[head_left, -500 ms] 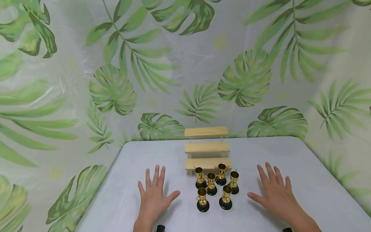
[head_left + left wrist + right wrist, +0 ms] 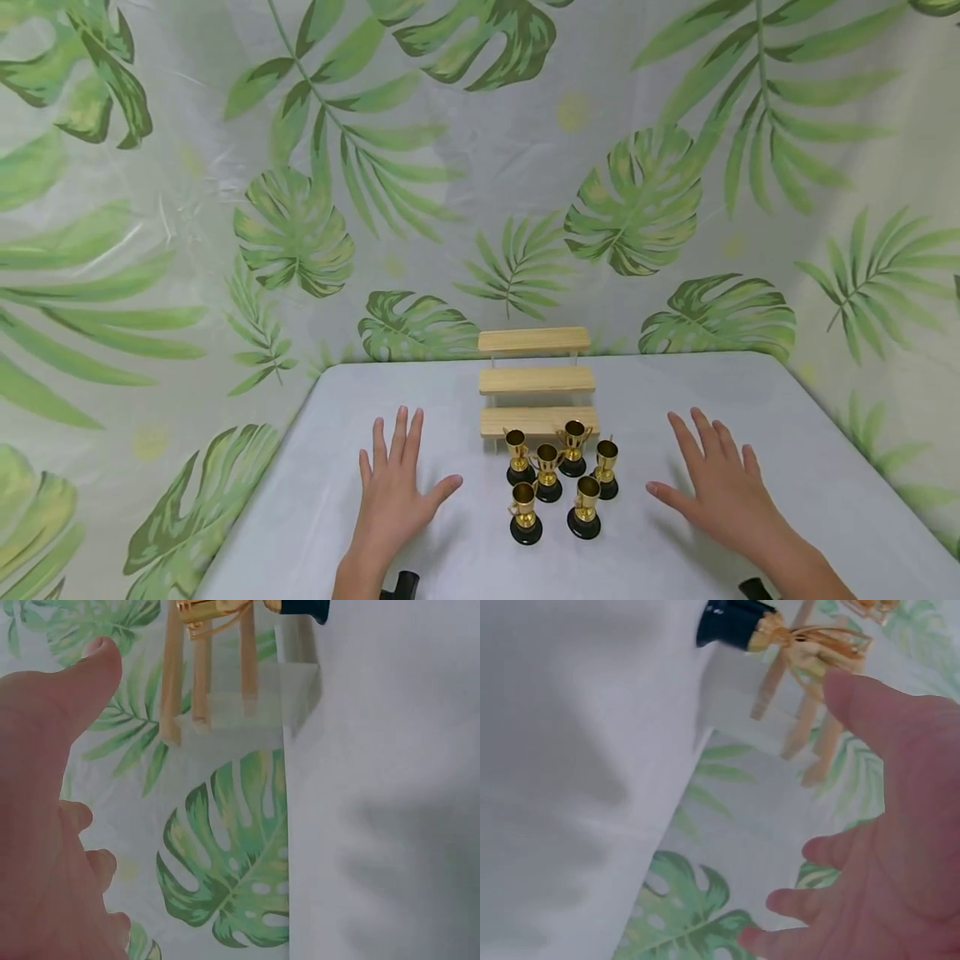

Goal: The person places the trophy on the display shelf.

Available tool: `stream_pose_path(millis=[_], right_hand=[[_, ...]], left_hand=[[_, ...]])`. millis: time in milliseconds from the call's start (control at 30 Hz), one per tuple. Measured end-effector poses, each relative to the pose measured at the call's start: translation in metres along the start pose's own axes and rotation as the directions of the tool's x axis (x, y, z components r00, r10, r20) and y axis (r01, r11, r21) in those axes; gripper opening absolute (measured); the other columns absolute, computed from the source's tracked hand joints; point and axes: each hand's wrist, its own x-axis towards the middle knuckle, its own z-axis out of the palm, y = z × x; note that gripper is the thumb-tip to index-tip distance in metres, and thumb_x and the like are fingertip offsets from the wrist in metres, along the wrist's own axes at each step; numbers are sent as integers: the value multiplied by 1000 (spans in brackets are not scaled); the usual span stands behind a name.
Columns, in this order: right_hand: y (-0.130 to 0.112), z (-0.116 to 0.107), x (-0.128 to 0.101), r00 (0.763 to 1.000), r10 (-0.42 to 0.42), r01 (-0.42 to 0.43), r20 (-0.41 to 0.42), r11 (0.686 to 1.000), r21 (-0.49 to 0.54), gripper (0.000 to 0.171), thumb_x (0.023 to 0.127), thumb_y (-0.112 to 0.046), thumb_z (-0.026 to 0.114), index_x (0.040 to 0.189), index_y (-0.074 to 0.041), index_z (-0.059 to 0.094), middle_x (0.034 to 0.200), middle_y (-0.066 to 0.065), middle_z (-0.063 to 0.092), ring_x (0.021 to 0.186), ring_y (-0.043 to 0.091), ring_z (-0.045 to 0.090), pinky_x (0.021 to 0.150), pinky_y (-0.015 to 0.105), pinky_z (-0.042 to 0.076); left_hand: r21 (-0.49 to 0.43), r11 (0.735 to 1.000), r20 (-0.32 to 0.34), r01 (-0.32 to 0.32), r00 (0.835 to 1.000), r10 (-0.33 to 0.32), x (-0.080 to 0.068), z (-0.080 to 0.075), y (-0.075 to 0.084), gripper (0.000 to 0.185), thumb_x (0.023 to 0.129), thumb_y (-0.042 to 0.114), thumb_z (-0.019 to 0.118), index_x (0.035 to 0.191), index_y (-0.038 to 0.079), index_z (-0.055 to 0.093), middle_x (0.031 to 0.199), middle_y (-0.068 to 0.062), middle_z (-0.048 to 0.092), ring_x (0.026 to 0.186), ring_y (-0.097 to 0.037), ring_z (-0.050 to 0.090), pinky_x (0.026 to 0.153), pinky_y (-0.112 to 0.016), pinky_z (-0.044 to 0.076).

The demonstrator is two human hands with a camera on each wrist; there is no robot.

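Observation:
Several small gold trophy cups with black bases stand upright in a cluster on the white table; the front left trophy (image 2: 525,515) and front right trophy (image 2: 585,510) are closest to me. Left of the cluster is my left hand (image 2: 393,508), palm down, fingers spread, holding nothing. My right hand (image 2: 727,492) hovers on the other side, likewise spread and apart from the trophies. Part of one trophy (image 2: 300,607) shows at the top of the left wrist view. In the right wrist view, a trophy (image 2: 780,634) appears beyond the thumb (image 2: 855,694).
Directly behind the trophies stands a three-tier wooden display stand (image 2: 537,381) with clear supports. The white table (image 2: 420,387) ends against a leaf-patterned curtain (image 2: 517,167). A dark strap piece (image 2: 405,583) is at my left wrist.
Both hands have risen slightly in view and shifted a little, the left one leftward and the right one rightward. The trophies and stand stay where they were.

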Motion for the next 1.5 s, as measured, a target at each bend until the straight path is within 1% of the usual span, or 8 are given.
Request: stream_pose_path(millis=[167,400,667,867,1067,1167,1367,1500], right_hand=[[-11,-9,6,1000,-22,22,-7,999,34,103,86,-70,64,160,-9,25,158,29,23,136,56,26,96,82,22],[-31,-16,10,999,-38,36,10,988,150,89,92,-60,66,158,-12,31,155,29,29,136,52,32,95,76,35],[-46,-18,15,998,-58,49,29,969,242,75,96,-49,67,156,-15,37,153,26,34,132,51,41,89,72,43],[-54,-17,18,996,-87,81,13,960,268,68,95,-30,72,154,-17,41,152,23,37,129,48,47,88,68,46],[-61,-12,22,993,-114,107,7,952,286,65,94,-23,73,152,-15,44,151,21,40,126,45,51,89,66,47],[-64,-8,24,994,-113,103,16,950,296,65,93,-22,73,152,-16,45,151,20,40,126,45,52,90,66,47],[-69,-3,26,994,-109,94,32,948,306,60,95,-26,71,150,-15,49,149,20,43,125,44,53,90,66,47],[-69,2,26,994,-99,79,51,949,306,56,96,-28,70,148,-14,52,148,20,46,124,43,54,92,65,47]], left_hand=[[-143,989,18,-21,1000,24,10,-5,8,104,86,75,60,163,32,6,169,5,1,152,-33,-9,112,-73,9],[-340,940,76,-2,997,30,24,2,17,100,87,73,60,163,33,9,169,3,4,152,-34,-4,111,-72,19],[-445,895,140,35,990,31,37,13,26,96,89,69,60,163,31,12,168,-1,11,152,-33,9,112,-69,22],[-534,835,221,132,975,-13,49,21,27,91,91,68,59,162,32,17,165,-3,23,146,-36,29,109,-66,33],[-616,757,292,218,956,-38,61,31,22,87,93,65,58,162,28,20,164,-5,26,143,-40,34,105,-67,37],[-671,698,324,251,946,-29,67,36,19,88,93,65,58,162,24,22,163,-9,28,142,-41,35,107,-63,37],[-798,450,422,401,905,-59,76,40,17,84,93,62,61,158,16,32,156,-18,39,134,-41,47,107,-55,41],[-817,342,460,464,883,-98,81,42,14,79,95,57,63,155,11,38,150,-23,43,128,-42,53,105,-53,44]])
